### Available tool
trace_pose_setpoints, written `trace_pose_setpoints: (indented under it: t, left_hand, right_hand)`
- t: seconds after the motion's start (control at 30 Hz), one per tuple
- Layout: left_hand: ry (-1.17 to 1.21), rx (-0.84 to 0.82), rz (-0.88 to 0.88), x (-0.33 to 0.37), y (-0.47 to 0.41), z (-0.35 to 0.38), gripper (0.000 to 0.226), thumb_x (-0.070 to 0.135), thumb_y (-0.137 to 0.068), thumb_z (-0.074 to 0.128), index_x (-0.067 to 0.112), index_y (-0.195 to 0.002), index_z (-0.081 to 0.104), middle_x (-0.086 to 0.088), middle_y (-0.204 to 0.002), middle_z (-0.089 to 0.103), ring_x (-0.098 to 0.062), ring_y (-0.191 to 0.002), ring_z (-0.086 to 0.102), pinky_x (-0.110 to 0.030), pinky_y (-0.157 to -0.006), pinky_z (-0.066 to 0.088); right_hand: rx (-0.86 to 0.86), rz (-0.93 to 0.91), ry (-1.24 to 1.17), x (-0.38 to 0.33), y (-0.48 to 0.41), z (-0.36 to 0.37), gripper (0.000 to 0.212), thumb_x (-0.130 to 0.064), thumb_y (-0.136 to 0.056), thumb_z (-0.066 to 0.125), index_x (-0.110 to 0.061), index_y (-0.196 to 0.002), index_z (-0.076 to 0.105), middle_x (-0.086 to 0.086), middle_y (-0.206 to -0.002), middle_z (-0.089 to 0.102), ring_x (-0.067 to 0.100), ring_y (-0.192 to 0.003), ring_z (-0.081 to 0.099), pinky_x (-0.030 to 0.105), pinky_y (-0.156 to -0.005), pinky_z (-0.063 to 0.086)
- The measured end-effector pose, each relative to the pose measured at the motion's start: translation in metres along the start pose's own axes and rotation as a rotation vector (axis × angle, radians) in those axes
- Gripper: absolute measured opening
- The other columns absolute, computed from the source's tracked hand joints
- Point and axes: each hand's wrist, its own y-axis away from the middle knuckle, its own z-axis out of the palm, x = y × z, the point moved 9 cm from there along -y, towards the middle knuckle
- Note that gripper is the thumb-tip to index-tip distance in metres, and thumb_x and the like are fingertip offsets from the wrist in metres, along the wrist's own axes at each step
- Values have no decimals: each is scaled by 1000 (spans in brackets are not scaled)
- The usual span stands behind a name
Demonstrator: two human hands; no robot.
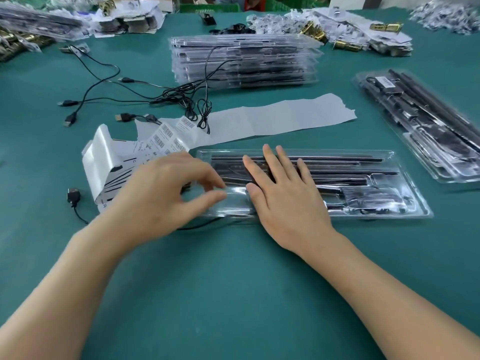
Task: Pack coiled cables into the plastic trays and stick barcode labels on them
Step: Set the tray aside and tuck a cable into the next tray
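Plastic tray (363, 203), clear and loaded with black rods, is laid flat on the green table (233, 294). Right hand (283, 201) is pressed flat on the tray's left half, fingers spread, nothing gripped. Left hand (166, 196) is held at the tray's left end, thumb and forefinger nearly pinched; whether anything is caught between them can't be told. Barcode label sheet (166, 136) is curled just behind-left of the tray. Loose black cables (109, 84) are scattered farther behind. A tray stack (244, 61) is seen behind the tray.
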Motion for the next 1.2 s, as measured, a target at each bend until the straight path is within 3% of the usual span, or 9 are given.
trace_pose_setpoints:
  t: [0.1, 0.23, 0.37, 0.47, 0.57, 0.7, 0.83, 1.07, 1.2]
  left_hand:
    - [-18, -65, -170, -36, 6, -11, 37, 76, -75, 69, 40, -85, 66, 26, -87, 67, 6, -86, 61, -9, -68, 41]
    - [-60, -294, -272, -58, 18, 6, 56, 82, -54, 69, 43, -93, 58, 38, -103, 56, 12, -101, 52, -19, -80, 44]
    - [-131, -342, -237, -53, 24, 8, 57, 90, -54, 67, 45, -87, 58, 26, -89, 59, 11, -97, 50, -21, -78, 42]
    - [-232, -358, -127, -43, 32, 7, 44, 87, -68, 57, 46, -83, 62, 27, -87, 59, 9, -96, 48, -22, -76, 42]
    - [-205, -314, -41, -28, 43, 5, 24, 64, -88, 60, 41, -80, 62, 26, -86, 58, -1, -95, 51, -32, -81, 47]
    - [-1, -121, 42, -9, 49, -18, 17, 39, -89, 62, 36, -77, 50, 14, -82, 59, -16, -87, 60, -43, -84, 47]
    - [136, 54, -27, -18, 50, -52, 24, 43, -88, 69, 29, -75, 56, 3, -75, 63, -22, -77, 63, -51, -84, 53]
    - [387, 122, -82, 10, 10, -63, 28, 46, -87, 71, 19, -83, 68, 0, -60, 57, -20, -54, 54, -28, -53, 44]
    - [618, 63, -200, 24, -20, -23, 23, 29, -96, 72, 19, -78, 61, 8, -60, 53, -10, -53, 50, -15, -54, 40]
  right_hand:
    - [11, 6, 7, 0, 0, 0, 61, -50, -104, 3, -38, -163, 7, 3, -173, 2, 22, -159, -5, 51, -127, 6]
    - [42, 13, 18, -1, 1, -1, 58, -48, -106, 8, -37, -163, 12, 3, -173, 7, 22, -159, 0, 51, -127, 9]
    - [54, 22, -11, 1, 1, -2, 58, -49, -106, 9, -39, -163, 15, 1, -173, 9, 20, -159, 1, 49, -128, 8]
    - [44, 24, -31, 1, 0, -2, 59, -49, -105, 7, -40, -163, 13, 0, -173, 7, 19, -159, -1, 48, -128, 6]
    - [31, 24, -32, 1, 0, -1, 59, -50, -105, 6, -40, -163, 11, 0, -173, 6, 19, -159, -1, 48, -128, 6]
    - [17, 22, -27, 1, -1, 0, 61, -50, -103, 4, -40, -163, 10, 1, -173, 5, 20, -159, -1, 49, -128, 6]
    - [7, 24, -16, 1, -1, -1, 63, -50, -101, 1, -39, -163, 10, 1, -173, 5, 21, -159, -1, 49, -128, 6]
    - [42, -1, -61, 0, 1, -4, 61, -50, -104, 6, -37, -162, 17, 1, -172, 10, 21, -159, 1, 48, -128, 7]
    - [178, 2, -298, 6, 3, -18, 42, -43, -106, 44, -32, -146, 53, -1, -162, 38, 17, -154, 21, 41, -126, 15]
